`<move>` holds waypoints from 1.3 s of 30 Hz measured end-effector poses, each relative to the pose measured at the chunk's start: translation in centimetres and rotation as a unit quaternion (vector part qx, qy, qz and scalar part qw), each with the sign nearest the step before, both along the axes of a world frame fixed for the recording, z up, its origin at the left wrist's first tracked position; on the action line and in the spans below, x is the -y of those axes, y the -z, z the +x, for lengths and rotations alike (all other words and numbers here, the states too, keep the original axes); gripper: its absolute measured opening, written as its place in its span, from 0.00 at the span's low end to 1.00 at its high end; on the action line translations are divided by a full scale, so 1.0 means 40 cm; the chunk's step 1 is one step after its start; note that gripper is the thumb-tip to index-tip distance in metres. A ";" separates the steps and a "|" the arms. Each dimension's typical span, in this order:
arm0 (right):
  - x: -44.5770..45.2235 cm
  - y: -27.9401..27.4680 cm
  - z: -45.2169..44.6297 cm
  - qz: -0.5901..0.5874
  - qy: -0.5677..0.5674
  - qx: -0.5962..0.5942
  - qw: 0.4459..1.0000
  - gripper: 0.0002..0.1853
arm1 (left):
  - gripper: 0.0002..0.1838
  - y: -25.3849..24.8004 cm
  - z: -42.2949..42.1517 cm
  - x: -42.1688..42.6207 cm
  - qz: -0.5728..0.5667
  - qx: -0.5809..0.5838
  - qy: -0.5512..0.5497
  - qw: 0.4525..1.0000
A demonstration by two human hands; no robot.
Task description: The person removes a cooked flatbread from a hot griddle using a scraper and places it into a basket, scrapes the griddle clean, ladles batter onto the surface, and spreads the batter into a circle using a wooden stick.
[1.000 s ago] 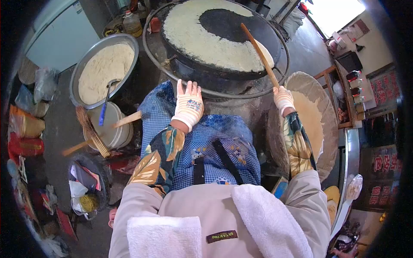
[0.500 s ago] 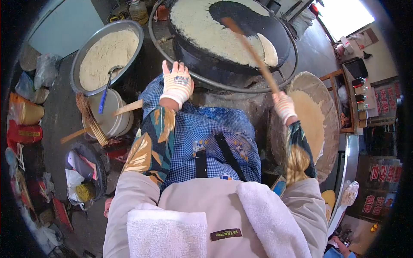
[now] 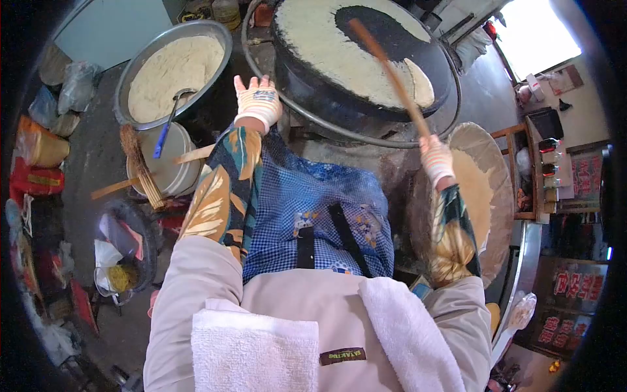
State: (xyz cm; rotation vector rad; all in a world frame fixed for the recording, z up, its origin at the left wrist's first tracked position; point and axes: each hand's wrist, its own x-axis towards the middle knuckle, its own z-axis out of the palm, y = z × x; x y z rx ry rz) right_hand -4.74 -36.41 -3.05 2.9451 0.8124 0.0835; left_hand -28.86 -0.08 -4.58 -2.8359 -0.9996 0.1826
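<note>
My right hand [image 3: 436, 159], in a striped glove, grips the lower end of a wooden spreader [image 3: 396, 81]. The tool, slightly blurred, reaches over the round black griddle [image 3: 392, 40]. Pale batter [image 3: 320, 49] covers much of the griddle in a wide curved band, with a dark bare patch at the middle and a thicker pale strip [image 3: 419, 83] near the right edge. My left hand [image 3: 257, 103], gloved too, is empty with its fingers apart, above my left knee near the metal ring [image 3: 326, 125] around the griddle.
A metal basin [image 3: 225, 55] of dough holds a ladle with a blue handle [image 3: 163, 140]. Below it stands a white bucket [image 3: 183, 171] with a brush [image 3: 145, 173] on top. At my right is a lined basket [image 3: 499, 196] with a pale flatbread [image 3: 469, 186]. A wooden shelf [image 3: 522, 215] stands beyond.
The view has shifted, and the griddle sits farther right and higher. My left hand has moved left, away from the ring's front. The spreader has swung, its top now farther left relative to the griddle.
</note>
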 end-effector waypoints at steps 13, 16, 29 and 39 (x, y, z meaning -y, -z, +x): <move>0.046 0.013 0.038 0.031 0.102 -0.042 0.993 0.25 | 0.35 0.032 0.010 0.362 -0.027 0.147 0.202 0.968; 0.020 -0.040 0.038 0.061 0.087 -0.051 0.993 0.24 | 0.35 0.070 0.002 0.343 0.044 0.170 0.222 0.959; 0.032 0.012 -0.025 0.019 0.018 -0.071 0.997 0.22 | 0.33 0.045 -0.023 0.244 0.044 0.122 0.193 0.973; 0.049 0.019 0.046 0.082 0.079 -0.047 0.992 0.19 | 0.31 0.088 -0.018 0.111 0.053 0.131 0.160 0.977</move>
